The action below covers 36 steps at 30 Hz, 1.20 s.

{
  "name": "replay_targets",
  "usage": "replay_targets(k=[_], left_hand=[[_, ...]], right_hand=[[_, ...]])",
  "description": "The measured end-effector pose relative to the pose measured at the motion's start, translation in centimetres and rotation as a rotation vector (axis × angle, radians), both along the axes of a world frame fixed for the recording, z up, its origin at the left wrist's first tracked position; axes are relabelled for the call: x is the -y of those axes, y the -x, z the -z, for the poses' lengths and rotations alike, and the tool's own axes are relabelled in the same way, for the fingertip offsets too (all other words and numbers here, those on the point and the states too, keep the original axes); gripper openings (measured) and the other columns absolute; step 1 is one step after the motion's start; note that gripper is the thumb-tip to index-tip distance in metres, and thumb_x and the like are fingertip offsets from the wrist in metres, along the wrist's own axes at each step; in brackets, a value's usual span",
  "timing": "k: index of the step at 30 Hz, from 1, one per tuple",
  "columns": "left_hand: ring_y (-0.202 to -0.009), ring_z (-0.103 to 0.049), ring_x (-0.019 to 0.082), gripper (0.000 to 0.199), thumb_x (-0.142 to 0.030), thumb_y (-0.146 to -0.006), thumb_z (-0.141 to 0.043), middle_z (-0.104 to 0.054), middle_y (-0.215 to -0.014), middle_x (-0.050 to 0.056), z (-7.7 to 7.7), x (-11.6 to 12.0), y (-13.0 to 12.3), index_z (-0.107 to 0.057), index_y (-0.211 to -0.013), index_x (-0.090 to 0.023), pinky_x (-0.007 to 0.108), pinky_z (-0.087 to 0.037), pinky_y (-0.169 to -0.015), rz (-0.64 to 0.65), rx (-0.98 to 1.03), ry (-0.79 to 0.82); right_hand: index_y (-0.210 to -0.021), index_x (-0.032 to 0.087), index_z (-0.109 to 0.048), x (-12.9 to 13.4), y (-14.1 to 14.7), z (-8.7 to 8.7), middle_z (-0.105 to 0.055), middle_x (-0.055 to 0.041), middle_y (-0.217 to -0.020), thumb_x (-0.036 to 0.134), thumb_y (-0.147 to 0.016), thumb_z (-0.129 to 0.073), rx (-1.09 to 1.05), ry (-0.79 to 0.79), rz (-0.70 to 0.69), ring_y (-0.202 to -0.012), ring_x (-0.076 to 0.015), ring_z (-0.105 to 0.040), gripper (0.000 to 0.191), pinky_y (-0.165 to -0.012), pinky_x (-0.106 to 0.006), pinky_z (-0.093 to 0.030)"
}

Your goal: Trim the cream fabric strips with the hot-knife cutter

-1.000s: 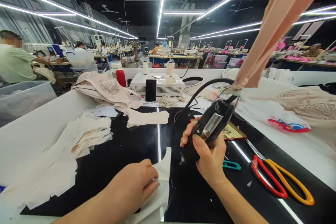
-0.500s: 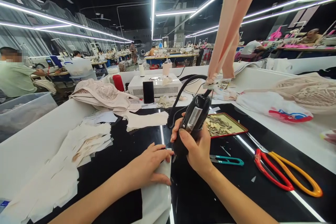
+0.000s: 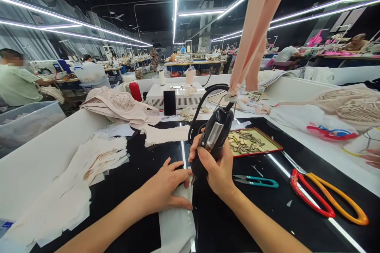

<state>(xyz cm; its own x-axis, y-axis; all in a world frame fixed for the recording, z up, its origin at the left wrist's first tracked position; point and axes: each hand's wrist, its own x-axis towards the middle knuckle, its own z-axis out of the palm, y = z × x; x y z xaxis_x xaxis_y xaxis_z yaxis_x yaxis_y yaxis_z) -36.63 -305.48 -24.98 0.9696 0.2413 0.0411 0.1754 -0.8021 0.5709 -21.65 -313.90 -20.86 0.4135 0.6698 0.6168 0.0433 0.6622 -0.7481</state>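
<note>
My right hand (image 3: 218, 166) is wrapped round a black corded electric hand tool (image 3: 213, 136) with a silver plate on its side. The tool is held tilted, and its lower end is beside my left fingertips at the edge of a strip of pale fabric (image 3: 175, 229). My left hand (image 3: 169, 187) lies on that strip with its fingers spread, pressing it to the black tabletop. Where the tool's tip meets the cloth is hard to make out. Pink fabric bands (image 3: 252, 35) hang from above to the tool's cord end.
Teal thread snips (image 3: 261, 182) and red-and-orange-handled scissors (image 3: 329, 197) lie right of my right hand. Behind it is a tray of seeds (image 3: 277, 146). Cut pale pieces (image 3: 68, 189) are piled left. A phone (image 3: 170, 102) leans on a white box. Another person's hand (image 3: 372, 158) shows at the right edge.
My right hand and the tool have shifted slightly left, closer to my left fingertips and the strip's edge. More of the other person's hand, with pale yellow-edged material, shows at the right.
</note>
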Motion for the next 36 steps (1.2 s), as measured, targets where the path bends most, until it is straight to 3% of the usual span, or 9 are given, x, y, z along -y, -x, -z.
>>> replay_targets(k=[5,10,16,20,24,28,32,36], left_hand=[[-0.153,-0.041,0.039,0.050,-0.057,-0.081,-0.087,-0.064,-0.143,0.012,0.6,-0.2,0.1,-0.067,-0.111,-0.024,0.076,-0.014,-0.126,-0.004,0.042,-0.051],[-0.154,-0.040,0.038,0.054,-0.048,-0.086,-0.086,-0.058,-0.154,0.011,1.0,-0.6,0.2,-0.066,-0.132,-0.029,0.075,-0.013,-0.127,0.028,0.044,-0.094],[-0.149,-0.046,0.038,0.046,-0.046,-0.086,-0.084,-0.063,-0.149,0.009,3.8,-2.0,0.2,-0.072,-0.128,-0.031,0.072,-0.019,-0.127,-0.016,0.199,-0.159],[-0.147,-0.048,0.040,0.043,-0.049,-0.087,-0.081,-0.068,-0.142,0.009,4.5,-2.2,0.2,-0.074,-0.125,-0.031,0.071,-0.023,-0.126,-0.027,0.248,-0.191],[-0.145,-0.049,0.042,0.043,-0.051,-0.086,-0.079,-0.070,-0.138,0.008,4.3,-2.2,0.3,-0.074,-0.125,-0.034,0.070,-0.026,-0.125,-0.028,0.263,-0.178],[-0.135,-0.058,0.040,0.030,-0.049,-0.084,-0.081,-0.072,-0.131,0.007,3.9,-2.2,0.1,-0.077,-0.107,-0.030,0.070,-0.030,-0.124,-0.036,0.240,-0.130],[-0.138,-0.057,0.037,0.024,-0.042,-0.086,-0.083,-0.076,-0.116,0.003,2.4,-1.7,0.1,-0.067,-0.087,-0.024,0.075,-0.020,-0.125,0.004,0.111,-0.074],[-0.157,-0.035,0.040,0.033,-0.045,-0.085,-0.087,-0.066,-0.147,0.005,0.9,-1.2,0.2,-0.063,-0.088,-0.023,0.077,-0.012,-0.125,0.047,0.013,-0.001]], right_hand=[[-0.110,0.028,-0.059,-0.1,0.5,0.5,-0.067,0.0048,-0.088,0.036,-0.092,-0.078,-0.004,-0.005,-0.042,-0.063,-0.0104,-0.062,0.026,-0.061,-0.025,-0.056],[-0.105,0.028,-0.056,-0.2,1.2,0.2,-0.066,0.0051,-0.086,0.036,-0.088,-0.080,-0.025,0.008,-0.034,-0.063,-0.0112,-0.061,0.031,-0.061,-0.027,-0.055],[-0.097,0.028,-0.052,-0.9,1.8,-0.3,-0.063,0.0068,-0.077,0.035,-0.078,-0.086,-0.061,0.048,-0.071,-0.057,-0.0115,-0.057,0.039,-0.058,-0.029,-0.050],[-0.098,0.029,-0.053,-1.1,2.1,-0.2,-0.063,0.0073,-0.075,0.036,-0.073,-0.091,-0.080,0.067,-0.107,-0.056,-0.0126,-0.056,0.047,-0.057,-0.030,-0.049],[-0.097,0.029,-0.053,-1.1,2.4,-0.2,-0.063,0.0065,-0.077,0.038,-0.069,-0.095,-0.098,0.084,-0.128,-0.058,-0.0135,-0.056,0.052,-0.058,-0.031,-0.048],[-0.097,0.029,-0.053,-0.9,2.2,-0.4,-0.063,0.0064,-0.076,0.036,-0.073,-0.092,-0.078,0.072,-0.120,-0.058,-0.0133,-0.056,0.046,-0.059,-0.031,-0.049],[-0.100,0.028,-0.056,-0.3,1.6,-0.7,-0.065,0.0058,-0.081,0.033,-0.081,-0.085,-0.060,0.036,-0.069,-0.058,-0.0109,-0.058,0.035,-0.058,-0.028,-0.052],[-0.108,0.028,-0.059,0.1,0.3,-0.6,-0.068,0.0060,-0.084,0.035,-0.089,-0.081,-0.061,0.005,0.022,-0.061,-0.0110,-0.063,0.030,-0.059,-0.026,-0.056]])
